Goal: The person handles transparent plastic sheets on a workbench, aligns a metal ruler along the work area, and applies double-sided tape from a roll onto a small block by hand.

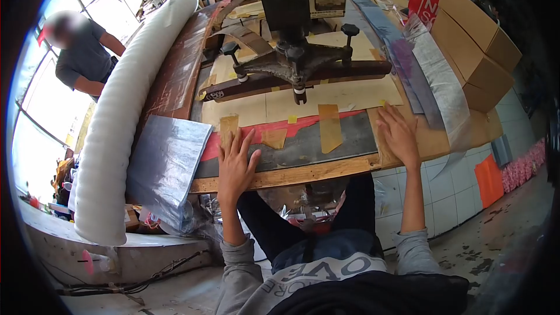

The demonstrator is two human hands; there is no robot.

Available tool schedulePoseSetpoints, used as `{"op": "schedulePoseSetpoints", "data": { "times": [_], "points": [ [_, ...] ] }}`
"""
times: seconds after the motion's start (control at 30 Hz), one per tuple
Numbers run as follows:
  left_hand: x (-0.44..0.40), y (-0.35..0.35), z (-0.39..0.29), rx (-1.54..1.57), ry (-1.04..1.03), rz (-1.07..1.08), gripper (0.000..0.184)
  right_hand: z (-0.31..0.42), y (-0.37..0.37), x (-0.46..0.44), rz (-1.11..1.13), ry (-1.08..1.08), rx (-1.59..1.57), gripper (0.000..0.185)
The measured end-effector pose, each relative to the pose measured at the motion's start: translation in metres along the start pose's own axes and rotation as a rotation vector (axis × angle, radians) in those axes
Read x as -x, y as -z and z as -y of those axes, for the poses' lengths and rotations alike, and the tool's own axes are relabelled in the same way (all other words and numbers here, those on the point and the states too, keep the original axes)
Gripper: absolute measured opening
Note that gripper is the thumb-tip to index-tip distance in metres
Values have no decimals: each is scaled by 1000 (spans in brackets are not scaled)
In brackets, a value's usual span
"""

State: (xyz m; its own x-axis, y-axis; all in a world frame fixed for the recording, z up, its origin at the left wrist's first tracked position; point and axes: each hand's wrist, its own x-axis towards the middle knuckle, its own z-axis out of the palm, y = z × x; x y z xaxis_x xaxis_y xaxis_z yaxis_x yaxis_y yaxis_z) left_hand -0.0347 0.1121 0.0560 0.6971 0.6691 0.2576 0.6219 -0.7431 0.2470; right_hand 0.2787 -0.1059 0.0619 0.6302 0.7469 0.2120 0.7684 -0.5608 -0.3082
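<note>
My left hand (235, 166) lies flat near the front edge of the work table, fingers spread over a strip of brown tape (229, 123) and a red-and-dark-grey sheet (356, 133). On the other side, my right hand (399, 136) rests with outstretched fingers at the right corner of a pale tan board (251, 109). Neither hand grips anything. Above the board stands a dark metal press head (294, 55) with a long crossbar (350, 72) and black knobs. More tape pieces (330, 128) hold down the sheet between my hands.
At left stand a tall white foam roll (125, 111) and a stack of clear plastic sheets (166, 151). Blue-grey sheets (402, 58), clear film (443, 76) and a cardboard box (472, 52) lie at right. A person (87, 46) stands beyond the roll; others are partly visible behind.
</note>
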Motion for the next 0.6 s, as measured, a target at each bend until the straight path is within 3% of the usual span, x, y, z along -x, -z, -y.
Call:
{"op": "schedulePoseSetpoints", "data": {
  "times": [0.23,0.3,0.4,0.47,0.6],
  "points": [
    [-4,-2,-13,-101,100,69,48,-5,-7,0,-11,59,46,46],
    [-4,-1,-12,-91,96,45,47,-23,1,12,-206,47,23,44],
    [24,1,-9,-108,84,-83,47,-59,17,44,-523,-143,172,40],
    [47,-1,-7,-75,79,-213,44,-75,27,64,-552,-286,161,37],
    [45,15,17,59,138,-464,50,-72,37,82,-517,-307,24,31]
  ]
}}
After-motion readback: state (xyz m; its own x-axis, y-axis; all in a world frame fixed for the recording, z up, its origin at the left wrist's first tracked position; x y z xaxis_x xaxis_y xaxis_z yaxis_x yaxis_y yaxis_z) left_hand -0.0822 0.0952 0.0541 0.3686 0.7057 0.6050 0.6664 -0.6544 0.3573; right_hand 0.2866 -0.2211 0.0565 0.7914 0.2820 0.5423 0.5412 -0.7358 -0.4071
